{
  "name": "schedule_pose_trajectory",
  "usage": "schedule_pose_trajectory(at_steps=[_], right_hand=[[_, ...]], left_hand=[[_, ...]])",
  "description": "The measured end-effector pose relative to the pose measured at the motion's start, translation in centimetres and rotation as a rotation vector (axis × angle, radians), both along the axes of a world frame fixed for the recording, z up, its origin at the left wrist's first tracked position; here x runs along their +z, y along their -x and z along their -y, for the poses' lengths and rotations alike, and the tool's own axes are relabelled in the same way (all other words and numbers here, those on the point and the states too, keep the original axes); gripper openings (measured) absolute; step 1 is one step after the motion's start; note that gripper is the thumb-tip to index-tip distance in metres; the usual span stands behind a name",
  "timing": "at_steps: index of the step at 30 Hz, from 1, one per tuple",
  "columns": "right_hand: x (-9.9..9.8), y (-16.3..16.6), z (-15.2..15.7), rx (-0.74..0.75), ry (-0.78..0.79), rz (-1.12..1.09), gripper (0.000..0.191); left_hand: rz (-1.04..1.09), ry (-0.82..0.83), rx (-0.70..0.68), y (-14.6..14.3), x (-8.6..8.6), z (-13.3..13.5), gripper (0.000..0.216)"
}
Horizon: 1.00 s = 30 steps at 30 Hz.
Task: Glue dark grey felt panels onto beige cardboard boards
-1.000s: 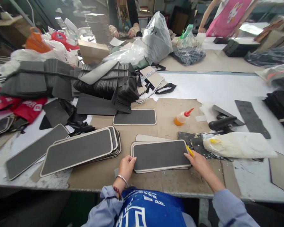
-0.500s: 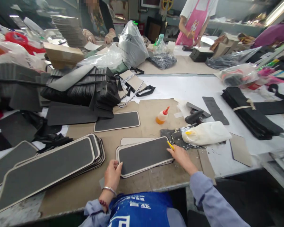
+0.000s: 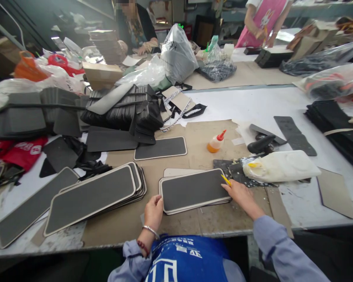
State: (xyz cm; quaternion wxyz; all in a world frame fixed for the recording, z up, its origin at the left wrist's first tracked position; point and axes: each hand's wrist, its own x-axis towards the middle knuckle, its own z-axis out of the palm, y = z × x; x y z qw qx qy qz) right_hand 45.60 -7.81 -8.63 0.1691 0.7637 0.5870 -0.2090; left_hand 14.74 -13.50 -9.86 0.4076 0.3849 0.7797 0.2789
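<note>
Where the brown card sheet (image 3: pixel 176 223) covers the table (image 3: pixel 253 105), items run L to R. Far L: lone long panel (image 3: pixel 32 207), flat, dark matte face w/ pale cream border, corners rounded. Next: fanned stack of long panels (image 3: pixel 94 194), same make, each layer offset a little so the cream rims show as steps; laid flat, prob. so the faces don't scuff.

L hand (image 3: pixel 153 209): loosely curled, grips nothing, fingertips butted against the L short end of the short panel stack (image 3: pixel 194 190). That stack sits on the brown sheet directly in front of the person, btwn the two hands. Its top face is dark & fine-grained, rim cream, w/ a bare cream piece (image 3: pixel 176 172) peeking out behind. Contact at both short ends likely squares the layers & stops them sliding.

Behind, glue bottle (image 3: pixel 216 143): soft orange-tinted plastic, red nozzle, within reach; leaning or lying, can't tell. Slim yellow stick (image 3: pixel 226 180): rigid, juts from the R fingers. R hand (image 3: pixel 242 196): mostly flat, palm down, fingertips on the stack's R end; stick seems tucked btwn the fingers, exact grip hidden.

Further R: white jug (image 3: pixel 282 166), smooth plastic, on its side over dark scraps (image 3: pixel 238 174); then a loose brown card (image 3: pixel 335 192), flat, angular.
</note>
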Motion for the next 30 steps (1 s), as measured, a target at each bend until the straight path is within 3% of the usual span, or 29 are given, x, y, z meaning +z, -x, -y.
schedule_pose_trajectory(at_steps=[5,9,13,15,18,26,30], right_hand=[[-0.3,-0.1,-0.1,0.012,-0.002,0.003,0.037],[-0.1,0.0,0.0,-0.005,-0.004,0.004,0.037],[0.3,0.4,0.1,-0.029,-0.017,0.008,0.036],[0.6,0.6,0.1,-0.035,-0.018,0.016,0.035],[1.1,0.6,0.1,-0.031,-0.034,0.018,0.034],[1.8,1.0,4.8,-0.021,-0.351,-0.024,0.026],[1.1,2.7,7.5,-0.18,-0.239,-0.326,0.032]], left_hand=[[-0.059,-0.071,0.003,-0.3,0.2,0.2,0.029],[0.173,-0.078,0.111,-0.6,0.5,-0.2,0.03],[0.499,0.114,0.072,-0.5,0.5,-0.7,0.035],[0.57,0.214,0.043,-0.4,0.4,-0.9,0.033],[0.585,0.22,0.041,-0.5,0.5,-1.0,0.025],[0.597,0.197,0.055,-1.5,3.7,-1.6,0.009],[0.629,0.23,0.137,-1.8,5.0,-1.7,0.005]])
